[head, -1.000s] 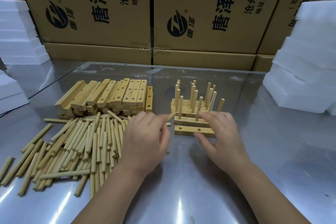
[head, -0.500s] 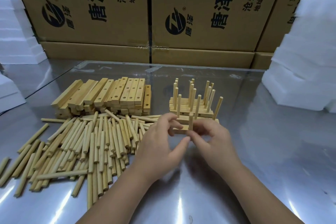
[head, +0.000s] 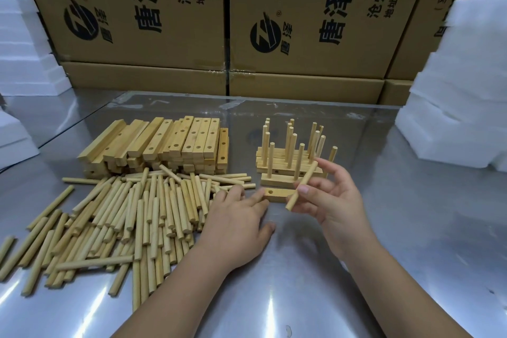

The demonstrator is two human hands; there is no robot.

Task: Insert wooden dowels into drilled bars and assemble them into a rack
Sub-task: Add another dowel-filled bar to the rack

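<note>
My right hand (head: 333, 200) pinches one tilted wooden dowel (head: 306, 180) between thumb and fingers, just in front of the rack. A drilled bar (head: 275, 195) with bare holes lies flat on the metal table (head: 274, 296) between my hands. Behind it stand several bars with upright dowels in them (head: 290, 156). My left hand (head: 238, 221) lies flat with fingers spread, its fingertips over the right edge of the loose dowel pile (head: 109, 217) and near the bar's left end. A stack of drilled bars (head: 162, 145) sits behind the pile.
Large cardboard boxes (head: 170, 19) line the back of the table. White foam blocks stand at the right (head: 461, 96) and at the left (head: 24, 49). A clear sheet (head: 301, 110) covers part of the table.
My right hand has taken the dowel from my left and lifted it, tilted, off to the right. My left hand has moved back left to the edge of the dowel pile.
</note>
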